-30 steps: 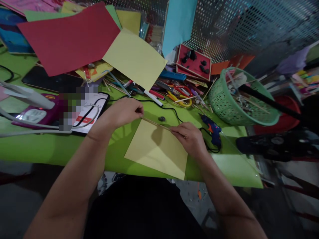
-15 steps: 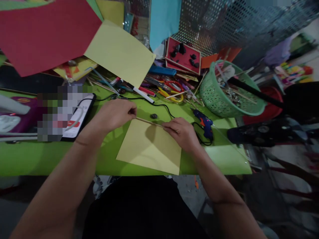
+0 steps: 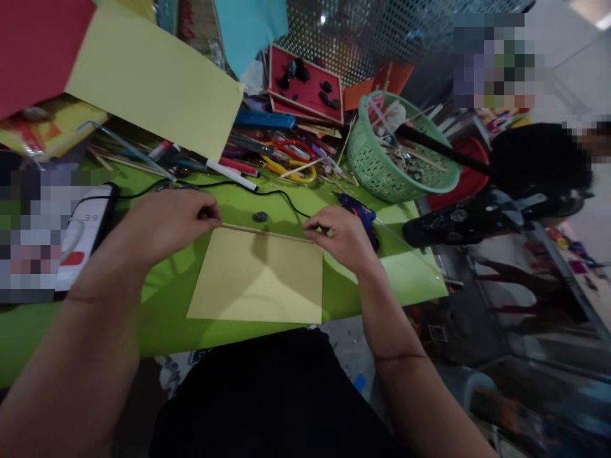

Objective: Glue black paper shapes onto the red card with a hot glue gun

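Note:
A thin wooden stick (image 3: 281,237) lies along the far edge of a pale yellow sheet of paper (image 3: 258,286) on the green table (image 3: 167,324). My left hand (image 3: 167,219) pinches the stick's left end between thumb and fingers. At the other end, the thumb and forefinger of my right hand (image 3: 344,235) close on the stick near the paper's far right corner. Just beyond the stick sits a small dark lump (image 3: 260,217), like a pebble. A blue glue gun (image 3: 358,211) rests right behind my right hand, partly hidden by it.
A green basket (image 3: 401,159) of odds and ends stands at the back right. Scissors (image 3: 296,152), pens and sticks are heaped behind, with a white marker (image 3: 231,174) in front. A black cord (image 3: 281,193) crosses the table. A phone (image 3: 86,235) lies left; a dark stand (image 3: 443,226) is at right.
My right hand has slid rightward along the stick to its right end, so more of it shows between my hands. The view has turned to the right.

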Motion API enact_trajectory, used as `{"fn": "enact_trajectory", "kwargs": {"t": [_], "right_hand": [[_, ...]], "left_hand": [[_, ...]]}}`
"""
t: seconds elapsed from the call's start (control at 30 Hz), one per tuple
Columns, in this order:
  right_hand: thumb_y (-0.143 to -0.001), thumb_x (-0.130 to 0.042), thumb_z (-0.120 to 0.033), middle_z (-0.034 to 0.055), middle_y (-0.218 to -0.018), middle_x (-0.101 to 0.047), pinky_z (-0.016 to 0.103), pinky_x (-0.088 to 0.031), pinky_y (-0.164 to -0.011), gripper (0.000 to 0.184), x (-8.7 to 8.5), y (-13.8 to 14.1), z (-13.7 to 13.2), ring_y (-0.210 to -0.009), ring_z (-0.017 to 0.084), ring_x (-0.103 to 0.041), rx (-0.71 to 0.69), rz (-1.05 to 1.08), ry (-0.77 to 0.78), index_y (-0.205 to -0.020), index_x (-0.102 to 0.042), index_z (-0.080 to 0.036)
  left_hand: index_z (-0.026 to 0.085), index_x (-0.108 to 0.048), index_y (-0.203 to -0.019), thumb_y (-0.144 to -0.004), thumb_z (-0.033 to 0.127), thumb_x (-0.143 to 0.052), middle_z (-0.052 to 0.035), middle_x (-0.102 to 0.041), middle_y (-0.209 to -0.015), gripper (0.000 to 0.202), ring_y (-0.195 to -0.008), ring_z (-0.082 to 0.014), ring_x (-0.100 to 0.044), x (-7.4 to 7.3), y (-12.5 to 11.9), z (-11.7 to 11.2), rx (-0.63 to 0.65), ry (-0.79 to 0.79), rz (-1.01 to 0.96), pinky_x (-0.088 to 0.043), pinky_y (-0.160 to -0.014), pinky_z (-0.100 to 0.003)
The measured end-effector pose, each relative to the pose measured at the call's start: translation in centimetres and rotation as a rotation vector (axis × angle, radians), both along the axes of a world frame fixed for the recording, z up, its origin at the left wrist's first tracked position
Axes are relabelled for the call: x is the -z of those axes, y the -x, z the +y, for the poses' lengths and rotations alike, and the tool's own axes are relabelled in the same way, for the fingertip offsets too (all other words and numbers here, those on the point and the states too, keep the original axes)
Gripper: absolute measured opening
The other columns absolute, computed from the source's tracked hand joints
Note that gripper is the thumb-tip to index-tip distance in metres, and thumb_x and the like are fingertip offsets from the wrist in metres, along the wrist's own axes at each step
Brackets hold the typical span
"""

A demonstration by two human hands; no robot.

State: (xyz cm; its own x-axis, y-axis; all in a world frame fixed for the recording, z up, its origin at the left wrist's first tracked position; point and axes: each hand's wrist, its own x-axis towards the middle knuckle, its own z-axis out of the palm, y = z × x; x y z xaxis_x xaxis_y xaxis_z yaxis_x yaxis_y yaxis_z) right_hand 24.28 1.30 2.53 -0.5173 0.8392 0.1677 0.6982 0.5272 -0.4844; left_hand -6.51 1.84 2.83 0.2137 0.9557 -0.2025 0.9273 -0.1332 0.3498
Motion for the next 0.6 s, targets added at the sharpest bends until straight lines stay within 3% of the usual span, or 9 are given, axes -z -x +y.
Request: {"fn": "enact_trajectory", "kwargs": {"t": [0.13,0.27,0.47,0.6], "right_hand": [[-0.091,-0.065,-0.025,0.0056,-0.084,-0.066,0.032,-0.041,-0.076,0.009,0.8,1.0,-0.4,-0.084,0.020,-0.059,-0.079,-0.195,-0.029,-0.085,-0.066,-0.019],[-0.093,-0.059,-0.021,0.0082,-0.087,-0.066,0.033,-0.042,-0.075,0.009,1.1,1.0,-0.3,-0.084,0.022,-0.058,-0.063,-0.236,-0.109,-0.085,-0.063,-0.018],[-0.096,-0.053,-0.024,0.0080,-0.086,-0.064,0.035,-0.042,-0.075,0.013,0.5,0.0,0.0,-0.083,0.023,-0.057,0.015,-0.193,-0.167,-0.086,-0.060,-0.018],[-0.096,-0.056,-0.031,0.0050,-0.088,-0.066,0.031,-0.043,-0.074,0.015,0.4,-1.2,-0.5,-0.081,0.019,-0.059,0.057,-0.011,-0.021,-0.091,-0.063,-0.020]], "left_hand": [[0.021,-0.067,-0.084,-0.081,0.027,-0.059,-0.0053,-0.073,-0.089,0.011,-0.078,-0.0223,-0.062,-0.3,0.0,-0.3,0.007,0.017,-0.051,-0.034,-0.064,-0.030],[0.023,-0.068,-0.087,-0.080,0.031,-0.061,-0.0039,-0.074,-0.091,0.013,-0.081,-0.0227,-0.065,0.1,0.4,-0.5,-0.006,-0.007,-0.094,-0.037,-0.064,-0.030],[0.023,-0.068,-0.090,-0.077,0.032,-0.064,-0.0027,-0.074,-0.089,0.017,-0.079,-0.0215,-0.065,0.6,0.7,-0.5,-0.005,-0.002,-0.112,-0.037,-0.061,-0.029],[0.023,-0.068,-0.090,-0.078,0.032,-0.063,-0.0027,-0.074,-0.092,0.016,-0.082,-0.0204,-0.066,0.5,0.4,-0.7,-0.006,-0.006,-0.077,-0.036,-0.061,-0.028]]}}
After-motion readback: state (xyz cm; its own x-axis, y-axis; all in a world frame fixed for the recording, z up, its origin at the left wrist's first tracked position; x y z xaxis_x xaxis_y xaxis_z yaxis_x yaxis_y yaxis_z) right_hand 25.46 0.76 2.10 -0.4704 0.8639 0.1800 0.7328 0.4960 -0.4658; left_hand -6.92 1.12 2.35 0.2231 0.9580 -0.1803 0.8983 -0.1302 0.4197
